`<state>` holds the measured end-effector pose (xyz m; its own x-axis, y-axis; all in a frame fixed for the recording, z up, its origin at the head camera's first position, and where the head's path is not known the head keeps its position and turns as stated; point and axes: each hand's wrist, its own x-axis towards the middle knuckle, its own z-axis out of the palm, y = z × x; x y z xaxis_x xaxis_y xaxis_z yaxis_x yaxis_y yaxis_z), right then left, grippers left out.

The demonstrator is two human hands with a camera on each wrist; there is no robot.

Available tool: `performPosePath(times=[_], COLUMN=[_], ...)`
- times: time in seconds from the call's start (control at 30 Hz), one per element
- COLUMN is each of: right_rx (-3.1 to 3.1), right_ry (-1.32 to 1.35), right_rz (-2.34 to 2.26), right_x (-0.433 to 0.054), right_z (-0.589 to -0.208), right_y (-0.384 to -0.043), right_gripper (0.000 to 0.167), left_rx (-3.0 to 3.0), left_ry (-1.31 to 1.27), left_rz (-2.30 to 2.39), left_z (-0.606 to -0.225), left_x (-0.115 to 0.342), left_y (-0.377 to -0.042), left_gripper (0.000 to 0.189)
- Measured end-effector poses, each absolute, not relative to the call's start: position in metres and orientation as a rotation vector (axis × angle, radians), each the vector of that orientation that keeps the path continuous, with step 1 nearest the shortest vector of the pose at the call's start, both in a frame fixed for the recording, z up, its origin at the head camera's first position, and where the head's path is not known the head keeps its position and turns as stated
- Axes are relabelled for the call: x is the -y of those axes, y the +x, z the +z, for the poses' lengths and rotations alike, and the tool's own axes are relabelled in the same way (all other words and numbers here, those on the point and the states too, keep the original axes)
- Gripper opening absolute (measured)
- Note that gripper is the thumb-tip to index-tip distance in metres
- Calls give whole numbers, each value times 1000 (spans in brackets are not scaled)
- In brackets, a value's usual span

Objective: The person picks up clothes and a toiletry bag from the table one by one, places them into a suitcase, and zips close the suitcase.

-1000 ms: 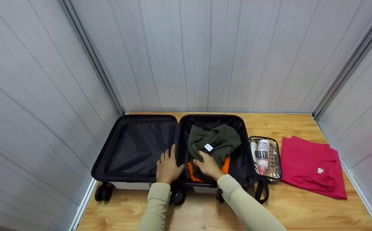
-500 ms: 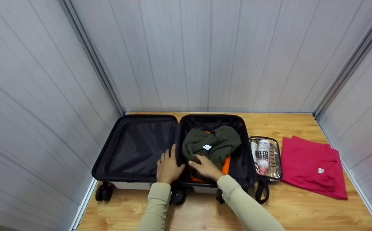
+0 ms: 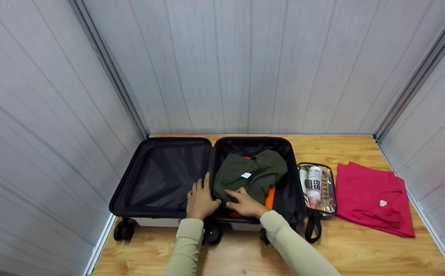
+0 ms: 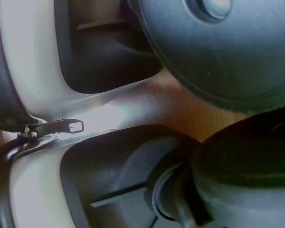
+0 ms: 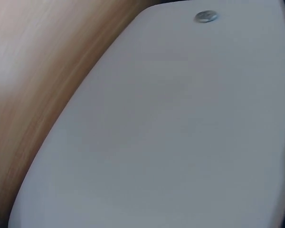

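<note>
White-shelled, black-lined suitcase (image 3: pixel 168 180) is sitting open, lower center; right half is holding a rumpled green shirt (image 3: pixel 260 178), white tag (image 3: pixel 246 175) showing, over orange cloth (image 3: pixel 270 197). Left hand (image 3: pixel 201 201) is resting at the divide, fingers straight, spread; right hand (image 3: pixel 248 204) is touching green shirt's near edge, can't tell if pinching. Clear "TRAVEL" pouch (image 3: pixel 326 191) at right is containing a pink-topped bottle (image 3: pixel 315 174). Pink shirt (image 3: pixel 371 199) is lying far right.

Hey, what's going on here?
A person's right hand touches a dark green shirt lying over orange cloth in the right half of an open suitcase. The left hand rests at the inner edge of the left half. A clear toiletry bag and a folded crimson shirt lie outside, to the right.
</note>
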<state>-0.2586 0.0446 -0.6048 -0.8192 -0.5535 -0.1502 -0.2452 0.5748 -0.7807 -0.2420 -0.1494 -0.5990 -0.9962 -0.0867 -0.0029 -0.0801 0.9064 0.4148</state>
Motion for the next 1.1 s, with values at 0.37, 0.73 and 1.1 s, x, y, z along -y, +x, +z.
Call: performPosePath(times=[0.37, 0.73, 1.1], right_rx=[-2405, -2311, -2241], right_ry=[-711, -803, -833], right_rz=[-982, -1003, -1039], right_x=[-51, -63, -83], right_z=[-609, -606, -598], right_y=[-256, -258, -258], right_gripper=[47, 47, 44], left_rx=[3008, 2990, 2990], left_ry=[131, 126, 134], left_rz=[-729, -657, -693], left_z=[-600, -599, -600], left_x=[149, 150, 150], left_y=[-241, -241, -242], left_gripper=[99, 81, 84])
